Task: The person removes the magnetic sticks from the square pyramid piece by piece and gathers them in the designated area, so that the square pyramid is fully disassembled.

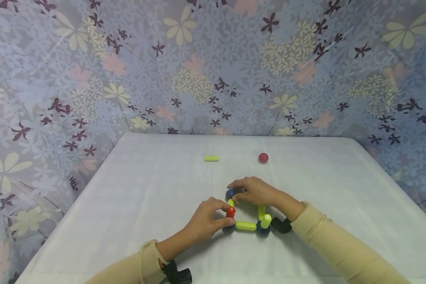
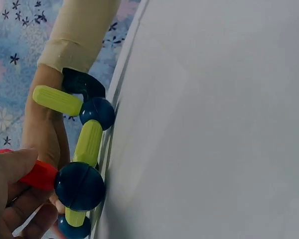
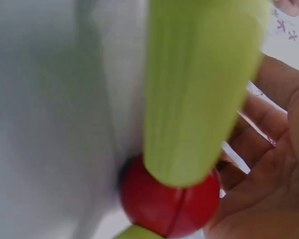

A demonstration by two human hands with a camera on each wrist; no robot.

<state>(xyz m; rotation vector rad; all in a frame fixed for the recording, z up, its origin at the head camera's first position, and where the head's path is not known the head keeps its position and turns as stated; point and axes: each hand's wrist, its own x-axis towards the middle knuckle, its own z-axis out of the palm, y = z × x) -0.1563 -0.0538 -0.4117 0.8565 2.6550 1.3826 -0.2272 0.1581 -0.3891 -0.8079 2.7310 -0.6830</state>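
A small frame of yellow-green rods and blue balls [image 1: 246, 221] sits on the white table [image 1: 127, 197], toward its near edge, with both hands on it. Its front rod [image 1: 245, 225] lies flat between two blue balls; from the right-hand ball [image 1: 262, 230] another rod [image 1: 266, 221] rises at a tilt. At the left front corner the left hand [image 1: 206, 221] pinches a red rod [image 1: 230, 212] between thumb and fingers just above the corner ball; in the left wrist view that red piece [image 2: 39, 174] meets a large blue ball [image 2: 79, 186] with the thumb pressed on it. The right hand [image 1: 253, 191] rests over the far side of the frame, fingers curved down beside a blue ball [image 1: 229, 193]; whether it really grips anything there I cannot tell. The right wrist view, very close and blurred, shows a yellow-green rod [image 3: 199, 84] ending on a red ball [image 3: 169, 199] beside the palm. Farther back on the table, well apart from the hands, lie a loose yellow-green rod [image 1: 211, 158] and a loose red ball [image 1: 263, 157]. Flower-patterned sheeting [image 1: 213, 67] walls in the table on three sides.
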